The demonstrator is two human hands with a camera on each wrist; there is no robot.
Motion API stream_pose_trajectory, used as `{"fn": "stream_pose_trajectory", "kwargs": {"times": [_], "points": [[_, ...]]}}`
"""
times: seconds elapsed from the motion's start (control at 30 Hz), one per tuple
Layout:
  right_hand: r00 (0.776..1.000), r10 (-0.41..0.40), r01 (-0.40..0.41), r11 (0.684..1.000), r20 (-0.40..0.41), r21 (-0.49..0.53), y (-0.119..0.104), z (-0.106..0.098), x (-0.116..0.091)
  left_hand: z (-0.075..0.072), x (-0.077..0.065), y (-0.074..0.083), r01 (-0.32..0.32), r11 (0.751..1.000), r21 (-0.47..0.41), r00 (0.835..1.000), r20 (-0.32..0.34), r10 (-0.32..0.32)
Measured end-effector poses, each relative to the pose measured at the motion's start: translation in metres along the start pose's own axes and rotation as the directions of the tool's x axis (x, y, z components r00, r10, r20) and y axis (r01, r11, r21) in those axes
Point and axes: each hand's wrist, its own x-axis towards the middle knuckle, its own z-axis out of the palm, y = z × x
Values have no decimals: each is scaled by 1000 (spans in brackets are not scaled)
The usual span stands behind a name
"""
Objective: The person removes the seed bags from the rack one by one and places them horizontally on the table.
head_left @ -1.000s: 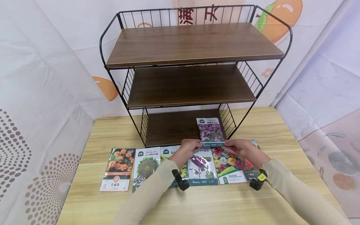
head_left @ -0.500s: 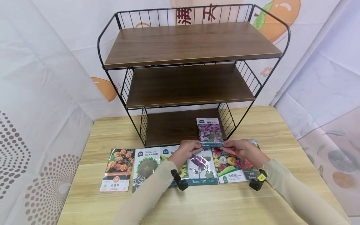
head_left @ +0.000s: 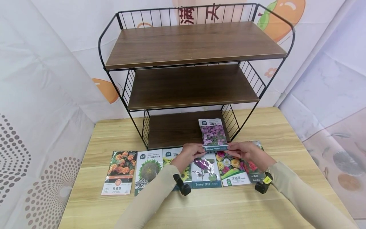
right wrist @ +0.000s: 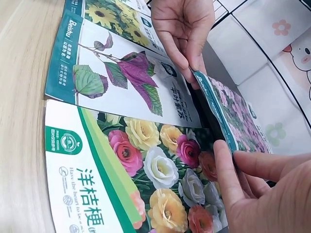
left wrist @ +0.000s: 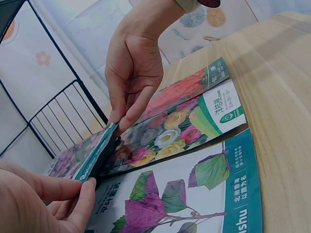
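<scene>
A seed packet with purple flowers (head_left: 214,135) lies partly over the front of the rack's bottom shelf (head_left: 174,130), its teal lower edge raised toward me. My left hand (head_left: 189,155) pinches the left corner of that edge between thumb and fingers. At the opposite corner, my right hand (head_left: 245,151) pinches it likewise. The left wrist view shows the packet's teal strip (left wrist: 99,150) stretched between both hands. Below it lie a purple-leaf plant packet (right wrist: 121,73) and a packet with multicoloured roses-like blooms (right wrist: 160,170), their upper ends partly covered.
A black wire rack with a brown top shelf (head_left: 194,43) and middle shelf (head_left: 191,86) stands at the back. More packets line its front: orange flowers (head_left: 121,173), a sunflower head (head_left: 148,170), yellow flowers (head_left: 187,175) and red flowers (head_left: 254,171). Wooden tabletop (head_left: 217,206) extends toward me.
Both hands keep their pinch on the purple-flower seed packet. Its lower edge has shifted very slightly toward me and left. The other packets stay in place.
</scene>
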Motion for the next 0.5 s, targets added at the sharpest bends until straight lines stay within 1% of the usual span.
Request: {"fn": "stream_pose_trajectory", "kwargs": {"times": [0.13, 0.23, 0.37, 0.5], "points": [[1000, -3, 3, 1000, 2, -29, 0, -2, -1, 0, -4, -1, -3, 1000, 29, 1000, -1, 3], [1000, -3, 4, 999, 4, -47, 0, -4, -3, 1, -7, -3, -9, 999, 50, 1000, 13, 8], [1000, -9, 10, 998, 26, -55, 0, -7, -6, 1, -13, -5, -18, 998, 61, 999, 34, 16], [999, -10, 14, 997, 50, -80, -1, -10, -11, 2, -17, -9, -29, 995, 98, 998, 53, 24]]}}
